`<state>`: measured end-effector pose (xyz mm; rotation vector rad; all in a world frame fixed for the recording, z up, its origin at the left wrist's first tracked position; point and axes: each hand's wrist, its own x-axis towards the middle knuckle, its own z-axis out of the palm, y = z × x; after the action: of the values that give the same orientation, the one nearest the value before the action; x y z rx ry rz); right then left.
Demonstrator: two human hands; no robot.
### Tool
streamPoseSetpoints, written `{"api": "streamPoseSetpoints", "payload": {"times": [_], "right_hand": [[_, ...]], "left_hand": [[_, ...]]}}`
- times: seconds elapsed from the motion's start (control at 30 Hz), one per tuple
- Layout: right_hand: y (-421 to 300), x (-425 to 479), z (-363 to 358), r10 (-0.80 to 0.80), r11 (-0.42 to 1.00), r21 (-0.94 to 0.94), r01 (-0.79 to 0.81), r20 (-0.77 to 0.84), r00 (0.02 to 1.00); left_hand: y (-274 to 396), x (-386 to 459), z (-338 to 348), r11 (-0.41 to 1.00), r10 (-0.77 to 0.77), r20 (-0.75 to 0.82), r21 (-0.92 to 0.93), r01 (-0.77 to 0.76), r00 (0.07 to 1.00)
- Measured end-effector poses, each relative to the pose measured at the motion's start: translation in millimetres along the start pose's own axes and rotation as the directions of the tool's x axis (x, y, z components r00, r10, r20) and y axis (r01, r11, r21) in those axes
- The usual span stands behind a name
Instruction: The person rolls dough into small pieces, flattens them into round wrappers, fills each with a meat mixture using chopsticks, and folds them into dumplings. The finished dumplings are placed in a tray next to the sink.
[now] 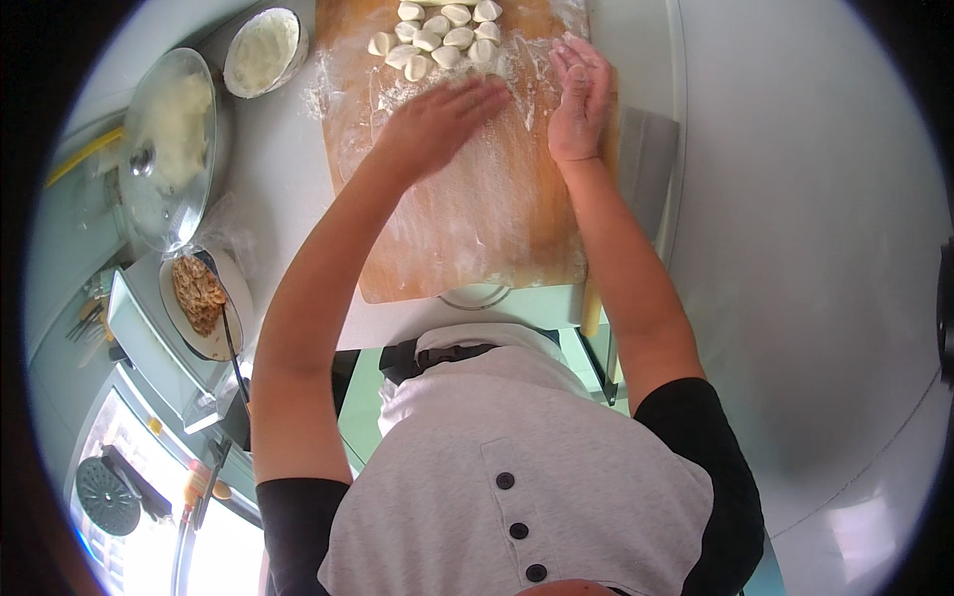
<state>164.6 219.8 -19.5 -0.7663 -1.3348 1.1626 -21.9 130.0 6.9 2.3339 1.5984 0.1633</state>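
Several small pieces of pale dough (446, 56) lie grouped at the far end of a floured wooden board (484, 216). Just below them my left hand (447, 119) is stretched flat over the loose flour, fingers pointing right, slightly blurred; no object shows in it. My right hand (583, 100) rests on its side near the board's right edge, fingers extended and dusted with flour, holding nothing. A strip of dough (447, 2) is cut off by the top rim of the picture.
Left of the board stand a bowl of flour (262, 54) and a pan with a glass lid (168, 149). Nearer is a dish of ground filling (240, 298) with a dark utensil in it. A rolling pin (591, 309) lies along the board's right edge, beside a grey flat object (647, 171).
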Motion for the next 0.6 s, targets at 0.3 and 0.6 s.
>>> {"api": "streamPoseSetpoints", "payload": {"times": [0.3,0.6], "right_hand": [[-2,0,-2,0.008,0.996,-0.086,-0.001,0.082,0.997],[-5,0,-2,-0.004,0.979,-0.203,0.018,0.069,0.998]], "left_hand": [[45,-58,38,0.852,0.511,0.180,-0.239,-0.466,0.841],[21,-76,-1,0.863,0.483,0.147,-0.248,-0.440,0.863]]}}
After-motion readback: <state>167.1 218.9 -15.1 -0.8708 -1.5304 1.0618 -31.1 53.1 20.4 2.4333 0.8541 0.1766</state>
